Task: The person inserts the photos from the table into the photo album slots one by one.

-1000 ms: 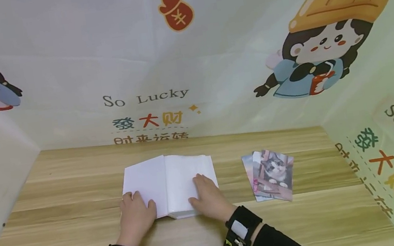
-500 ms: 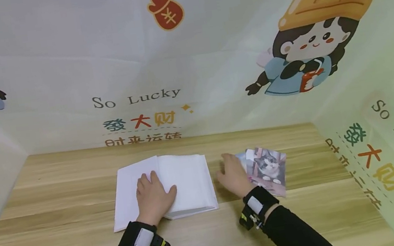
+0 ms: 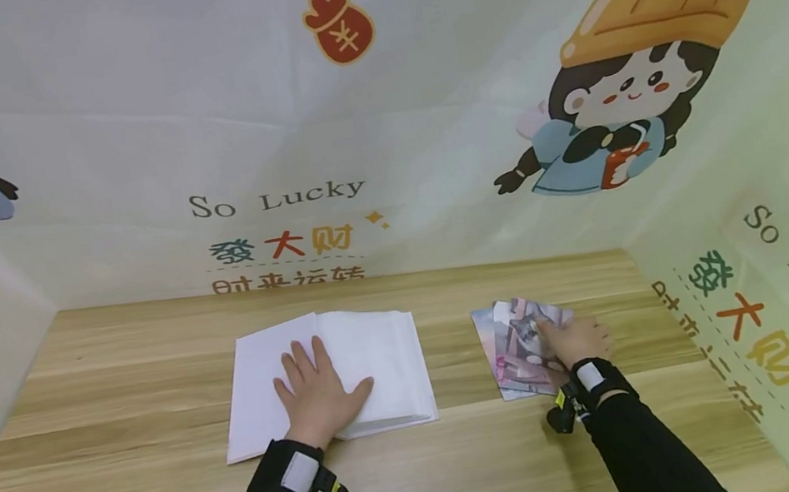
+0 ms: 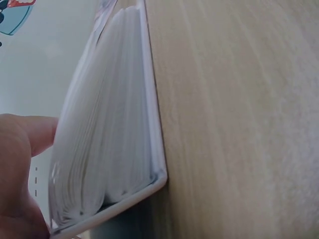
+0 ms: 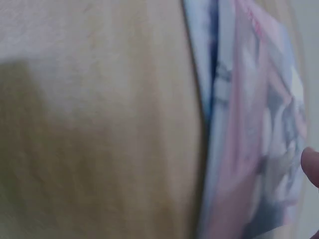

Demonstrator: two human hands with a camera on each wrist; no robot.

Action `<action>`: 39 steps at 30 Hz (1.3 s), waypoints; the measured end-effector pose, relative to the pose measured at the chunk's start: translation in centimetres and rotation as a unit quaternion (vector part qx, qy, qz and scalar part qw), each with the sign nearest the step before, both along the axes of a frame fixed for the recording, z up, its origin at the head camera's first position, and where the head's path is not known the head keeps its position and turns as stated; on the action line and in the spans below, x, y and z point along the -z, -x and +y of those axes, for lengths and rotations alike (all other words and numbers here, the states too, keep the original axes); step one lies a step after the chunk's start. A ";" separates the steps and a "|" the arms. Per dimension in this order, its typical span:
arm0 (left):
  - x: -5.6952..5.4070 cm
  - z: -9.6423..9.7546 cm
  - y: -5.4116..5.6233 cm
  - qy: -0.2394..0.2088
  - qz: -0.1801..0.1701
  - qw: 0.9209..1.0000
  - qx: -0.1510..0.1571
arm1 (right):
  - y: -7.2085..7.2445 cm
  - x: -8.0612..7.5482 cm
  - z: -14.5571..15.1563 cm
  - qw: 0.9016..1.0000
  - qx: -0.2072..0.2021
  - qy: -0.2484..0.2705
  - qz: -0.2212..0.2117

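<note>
One open hardcover album [image 3: 385, 373] is overlaid by the left hand [image 3: 317, 404], fingers spread, nothing gripped. Partly beneath the right hand [image 3: 576, 338], one cat photo [image 3: 520, 346] is laid over at least one bluish card [image 3: 483, 330]; opening and grip there unclear.

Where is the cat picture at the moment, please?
In the head view, the cat picture is right of the open book, overlapping a bluish card, with the right hand at its right edge.

White book [image 3: 381, 365]: lying open | cat photo [image 3: 518, 350]: pinkish, overlapping bluish card [image 3: 486, 338] | both right of book
</note>
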State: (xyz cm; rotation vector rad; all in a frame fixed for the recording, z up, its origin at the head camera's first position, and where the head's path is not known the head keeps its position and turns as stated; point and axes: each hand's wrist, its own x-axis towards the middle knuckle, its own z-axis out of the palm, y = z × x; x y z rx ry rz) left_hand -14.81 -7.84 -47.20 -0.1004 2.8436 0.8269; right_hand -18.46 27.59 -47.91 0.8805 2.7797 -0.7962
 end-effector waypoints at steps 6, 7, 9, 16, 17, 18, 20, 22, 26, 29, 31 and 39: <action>0.2 0.1 -0.2 -0.002 0.014 1.000 -0.002 | -0.4 1.3 0.0 0.999 0.031 0.001 0.024; 0.2 0.1 -0.3 -0.002 0.015 1.000 -0.002 | -0.3 1.3 -0.1 0.999 0.030 0.000 0.024; 0.2 0.1 -0.3 -0.004 0.015 1.000 -0.003 | -0.2 1.1 -0.2 0.999 0.027 0.004 0.020; 0.3 -0.1 -0.2 0.000 0.014 1.000 0.011 | 0.0 0.5 -0.5 1.000 0.018 0.013 0.016; 0.3 -0.1 -0.2 0.002 0.012 1.000 0.016 | -0.1 0.4 -0.5 1.000 0.019 0.015 0.020; 0.3 -0.1 -0.2 0.004 0.009 1.000 0.020 | -0.2 0.4 -0.5 0.999 0.018 0.012 0.025; 0.3 -0.1 -0.1 0.008 0.004 1.000 0.026 | -0.3 0.5 -0.5 0.999 0.017 0.004 0.046; 0.3 -0.1 -0.1 0.009 0.000 1.000 0.028 | -0.2 0.4 -0.4 0.997 0.015 0.002 0.072; 0.3 0.0 -0.3 0.009 -0.004 0.999 0.033 | 0.2 -0.1 -0.2 0.993 -0.011 0.021 0.118; 0.3 0.1 -0.5 0.008 -0.005 0.999 0.036 | 0.8 -1.0 -0.4 0.989 -0.024 0.067 0.128; 0.4 0.2 -0.7 0.006 -0.003 0.999 0.039 | 1.3 -1.6 -0.6 0.987 -0.028 0.088 0.131; 0.4 0.7 -2.0 -0.001 0.006 0.999 0.049 | 3.4 -4.3 -2.6 0.979 -0.028 0.115 0.166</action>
